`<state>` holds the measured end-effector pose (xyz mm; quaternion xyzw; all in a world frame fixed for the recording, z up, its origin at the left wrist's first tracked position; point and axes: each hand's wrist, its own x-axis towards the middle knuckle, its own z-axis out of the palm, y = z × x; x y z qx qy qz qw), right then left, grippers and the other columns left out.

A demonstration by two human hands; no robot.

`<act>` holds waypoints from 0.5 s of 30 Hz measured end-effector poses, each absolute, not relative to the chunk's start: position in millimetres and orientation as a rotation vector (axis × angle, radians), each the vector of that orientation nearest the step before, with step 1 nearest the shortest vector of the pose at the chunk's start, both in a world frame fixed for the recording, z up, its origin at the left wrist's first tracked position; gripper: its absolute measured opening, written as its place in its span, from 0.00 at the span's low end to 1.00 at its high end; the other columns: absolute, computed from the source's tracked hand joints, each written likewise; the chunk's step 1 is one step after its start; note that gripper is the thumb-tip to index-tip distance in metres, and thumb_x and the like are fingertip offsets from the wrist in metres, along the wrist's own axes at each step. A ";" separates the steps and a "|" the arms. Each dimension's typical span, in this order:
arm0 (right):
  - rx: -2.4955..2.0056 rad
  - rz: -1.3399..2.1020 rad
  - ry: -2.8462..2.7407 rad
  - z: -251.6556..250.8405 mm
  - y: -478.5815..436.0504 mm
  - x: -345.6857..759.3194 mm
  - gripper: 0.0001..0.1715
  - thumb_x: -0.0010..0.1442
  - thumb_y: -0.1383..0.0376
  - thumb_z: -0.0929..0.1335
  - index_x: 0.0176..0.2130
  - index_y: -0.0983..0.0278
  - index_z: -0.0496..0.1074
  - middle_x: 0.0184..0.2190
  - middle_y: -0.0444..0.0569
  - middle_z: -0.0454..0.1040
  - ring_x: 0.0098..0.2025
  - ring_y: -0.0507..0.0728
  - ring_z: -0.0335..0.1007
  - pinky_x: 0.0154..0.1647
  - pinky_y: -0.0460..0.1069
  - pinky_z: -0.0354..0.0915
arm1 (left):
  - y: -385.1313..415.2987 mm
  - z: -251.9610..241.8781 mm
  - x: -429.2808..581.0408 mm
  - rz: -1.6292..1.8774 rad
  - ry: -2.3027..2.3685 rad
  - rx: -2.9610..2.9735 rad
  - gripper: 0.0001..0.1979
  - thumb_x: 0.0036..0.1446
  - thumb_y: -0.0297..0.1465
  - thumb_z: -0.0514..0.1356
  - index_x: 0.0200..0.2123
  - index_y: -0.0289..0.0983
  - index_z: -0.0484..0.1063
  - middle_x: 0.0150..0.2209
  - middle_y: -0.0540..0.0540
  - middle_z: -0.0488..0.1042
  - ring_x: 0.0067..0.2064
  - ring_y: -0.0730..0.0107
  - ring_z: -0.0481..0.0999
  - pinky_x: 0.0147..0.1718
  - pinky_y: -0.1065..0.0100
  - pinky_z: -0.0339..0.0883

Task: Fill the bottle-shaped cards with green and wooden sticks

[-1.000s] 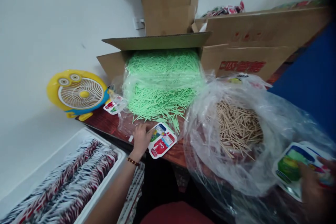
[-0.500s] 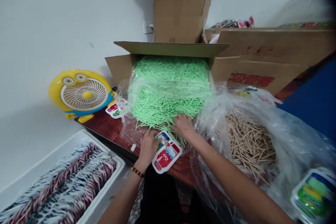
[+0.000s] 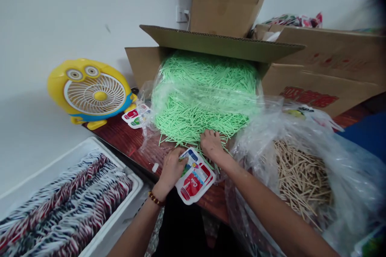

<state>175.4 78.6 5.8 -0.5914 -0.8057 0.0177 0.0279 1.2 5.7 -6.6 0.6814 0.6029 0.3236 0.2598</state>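
My left hand [image 3: 171, 167] is curled on the left edge of a small printed packet [image 3: 196, 176], red and white with blue and green, lying at the table's front edge. My right hand [image 3: 212, 144] rests just behind the packet, fingers bent down into the spilled green sticks [image 3: 202, 100]; what its fingertips pinch is hidden. The green sticks fill a clear plastic bag inside an open cardboard box [image 3: 223, 44] lying on its side.
A clear bag of tan wooden sticks [image 3: 301, 178] sits at the right. A yellow cartoon desk fan [image 3: 90, 93] stands at the left, with more small packets [image 3: 136, 115] beside it. A white tray [image 3: 132, 176] of red-and-white striped items lies lower left. More cardboard boxes [image 3: 328, 68] stand behind.
My right hand left a green packet at the far right and came across to the green sticks beside the left hand. The view shifted slightly right and closer.
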 end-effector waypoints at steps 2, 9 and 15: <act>-1.823 0.136 -2.462 2.8 80.1 179.4 0.19 0.60 0.75 0.56 0.44 0.70 0.70 0.47 0.65 0.68 0.51 0.67 0.59 0.50 0.60 0.50 | 5.3 -2.7 -0.3 0.872 1.645 1.830 0.04 0.53 0.25 0.57 0.32 0.39 0.70 0.35 0.47 0.76 0.40 0.61 0.74 0.39 0.64 0.63; -1.765 0.605 -2.184 4.7 92.4 204.8 0.12 0.60 0.71 0.58 0.38 0.67 0.69 0.34 0.55 0.74 0.40 0.61 0.67 0.46 0.56 0.55 | 6.0 7.5 -8.6 0.989 1.513 1.587 0.02 0.53 0.30 0.58 0.31 0.39 0.70 0.29 0.50 0.75 0.32 0.65 0.74 0.32 0.68 0.64; -1.579 1.059 -1.743 3.1 88.5 224.5 0.10 0.59 0.60 0.61 0.29 0.62 0.64 0.21 0.42 0.68 0.23 0.53 0.62 0.28 0.48 0.59 | -2.2 13.6 -7.0 1.013 1.165 0.989 0.10 0.49 0.35 0.64 0.34 0.37 0.71 0.29 0.50 0.78 0.27 0.68 0.76 0.28 0.69 0.69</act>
